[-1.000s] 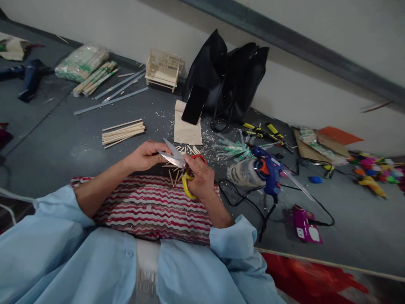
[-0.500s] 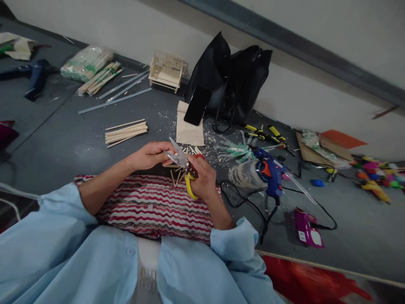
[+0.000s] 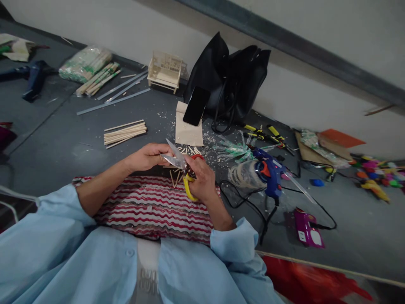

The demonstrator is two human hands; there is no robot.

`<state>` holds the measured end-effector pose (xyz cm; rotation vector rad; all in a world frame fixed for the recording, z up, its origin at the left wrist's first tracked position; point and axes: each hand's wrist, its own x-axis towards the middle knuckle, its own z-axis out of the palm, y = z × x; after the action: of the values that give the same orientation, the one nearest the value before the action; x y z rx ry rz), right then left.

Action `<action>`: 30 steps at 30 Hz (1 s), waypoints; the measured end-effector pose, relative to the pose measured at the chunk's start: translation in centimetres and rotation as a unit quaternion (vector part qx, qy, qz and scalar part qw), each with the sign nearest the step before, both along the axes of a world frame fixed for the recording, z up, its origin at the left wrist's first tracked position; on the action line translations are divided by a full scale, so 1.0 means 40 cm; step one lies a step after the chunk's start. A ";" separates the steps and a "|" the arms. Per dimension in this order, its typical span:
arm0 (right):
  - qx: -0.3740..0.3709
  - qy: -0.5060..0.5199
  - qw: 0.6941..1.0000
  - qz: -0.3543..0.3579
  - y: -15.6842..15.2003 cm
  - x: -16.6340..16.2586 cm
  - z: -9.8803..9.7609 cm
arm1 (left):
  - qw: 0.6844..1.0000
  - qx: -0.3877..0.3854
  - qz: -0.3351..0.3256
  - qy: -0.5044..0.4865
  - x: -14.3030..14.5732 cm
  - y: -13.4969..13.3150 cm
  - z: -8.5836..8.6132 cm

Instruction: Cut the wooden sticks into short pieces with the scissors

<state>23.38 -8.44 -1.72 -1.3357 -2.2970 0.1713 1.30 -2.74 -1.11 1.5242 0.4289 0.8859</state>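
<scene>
Two hands meet at the scissors: the right hand has its fingers wrapped round the handles, while the left hand has bent fingers beside the open blades, and whether they pinch anything I cannot tell. Left of the scissors, a stick stack lies on the worktop; well beyond it, a clear plastic bag holds wrapped sticks. Behind the scissors stands a black bag, contents hidden; right of them, a glue gun rests against a clear bottle
</scene>
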 end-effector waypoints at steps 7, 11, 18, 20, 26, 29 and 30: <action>-0.008 0.003 1.000 0.007 0.001 -0.002 -0.001 | 0.998 -0.048 0.024 0.022 0.001 -0.002 -0.002; -0.013 0.008 1.000 0.009 -0.001 0.000 0.000 | 0.998 -0.046 0.033 0.032 0.000 -0.004 -0.001; -0.001 -0.018 1.000 0.000 0.004 -0.002 -0.004 | 0.998 -0.027 0.046 0.040 -0.003 -0.003 -0.006; -0.008 -0.019 1.000 -0.002 0.006 -0.003 -0.010 | 0.998 -0.021 0.043 0.043 -0.006 -0.001 -0.008; 0.012 0.007 1.000 0.007 0.007 0.001 -0.027 | 0.999 -0.009 0.033 0.039 -0.009 0.004 -0.010; 0.022 0.012 1.000 0.002 0.009 0.005 -0.032 | 0.998 -0.032 0.033 0.031 -0.006 0.001 -0.005; 0.023 0.016 1.000 -0.003 0.010 0.007 -0.034 | 0.998 -0.040 0.032 0.031 -0.006 0.000 -0.002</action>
<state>23.68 -8.03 -3.07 -1.3081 -2.2556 0.1357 1.08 -2.74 -1.18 1.4741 0.5533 0.8631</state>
